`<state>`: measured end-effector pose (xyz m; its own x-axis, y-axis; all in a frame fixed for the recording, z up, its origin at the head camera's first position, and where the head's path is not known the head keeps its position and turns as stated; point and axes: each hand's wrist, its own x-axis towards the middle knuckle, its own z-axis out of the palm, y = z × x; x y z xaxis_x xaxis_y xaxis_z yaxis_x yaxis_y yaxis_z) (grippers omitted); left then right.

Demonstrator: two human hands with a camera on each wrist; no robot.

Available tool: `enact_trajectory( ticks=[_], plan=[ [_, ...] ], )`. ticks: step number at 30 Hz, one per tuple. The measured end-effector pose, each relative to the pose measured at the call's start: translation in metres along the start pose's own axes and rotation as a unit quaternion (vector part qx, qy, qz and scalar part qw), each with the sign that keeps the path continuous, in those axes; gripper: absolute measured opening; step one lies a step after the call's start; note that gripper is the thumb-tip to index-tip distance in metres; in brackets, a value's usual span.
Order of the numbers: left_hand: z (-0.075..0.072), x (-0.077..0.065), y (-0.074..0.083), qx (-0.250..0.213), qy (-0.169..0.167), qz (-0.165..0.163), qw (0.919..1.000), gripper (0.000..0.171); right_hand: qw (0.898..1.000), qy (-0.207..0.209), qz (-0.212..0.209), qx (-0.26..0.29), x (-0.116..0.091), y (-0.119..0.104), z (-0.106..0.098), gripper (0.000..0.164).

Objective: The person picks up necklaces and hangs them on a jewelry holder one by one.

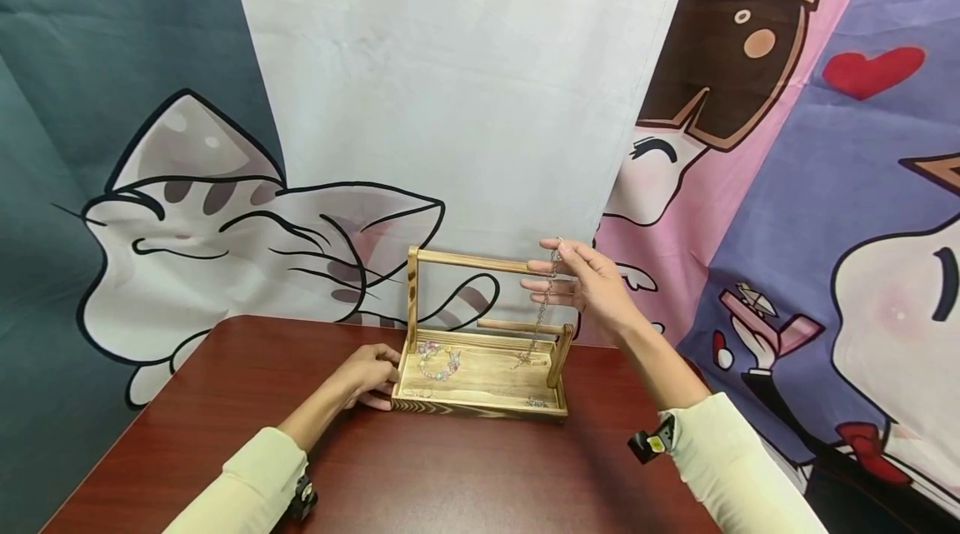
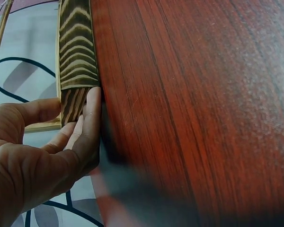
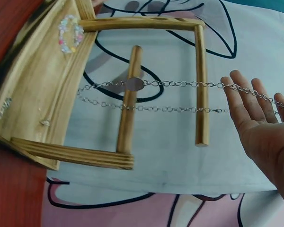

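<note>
A wooden jewelry stand [image 1: 480, 411] has a shallow tray and two round bars at different heights. My left hand [image 1: 371, 376] grips the tray's left end, thumb on one side and fingers [image 2: 92, 106] along the other. My right hand [image 1: 596, 284] is raised at the stand's right side, pinching a silver chain necklace [image 1: 543, 309] between thumb and forefinger, the other fingers extended. The necklace hangs in a long loop with an oval disc [image 3: 135, 84] on it, passing close by the upper bar [image 3: 202, 94] and lower bar [image 3: 131, 111].
Inside the tray lie a pastel beaded bracelet [image 1: 452, 363] at the left and a small silver piece [image 1: 537, 402] at the front right. The stand sits on a reddish-brown table [image 1: 465, 476] near its back edge. Behind hangs a cartoon-printed cloth [image 1: 465, 101].
</note>
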<state>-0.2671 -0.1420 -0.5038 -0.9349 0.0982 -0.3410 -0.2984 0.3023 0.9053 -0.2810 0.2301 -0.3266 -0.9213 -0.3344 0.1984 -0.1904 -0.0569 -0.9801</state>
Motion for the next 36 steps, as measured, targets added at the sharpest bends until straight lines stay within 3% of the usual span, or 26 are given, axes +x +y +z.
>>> enact_trajectory(
  ticks=[8, 17, 36],
  plan=[
    [-0.001, 0.0, -0.001, 0.0, -0.002, 0.003, 1.0, 0.046, 1.0, 0.008, -0.014, 0.021, 0.006, -0.018, -0.008, 0.036],
    [0.0, 0.0, -0.001, 0.001, 0.0, 0.004, 1.0, 0.046, 0.999, 0.028, -0.034, 0.03, 0.017, -0.031, -0.019, 0.055],
    [0.0, 0.001, -0.001, 0.005, -0.002, 0.004, 1.0, 0.047, 0.997, 0.064, -0.037, 0.022, 0.04, -0.04, -0.034, 0.048]
  ],
)
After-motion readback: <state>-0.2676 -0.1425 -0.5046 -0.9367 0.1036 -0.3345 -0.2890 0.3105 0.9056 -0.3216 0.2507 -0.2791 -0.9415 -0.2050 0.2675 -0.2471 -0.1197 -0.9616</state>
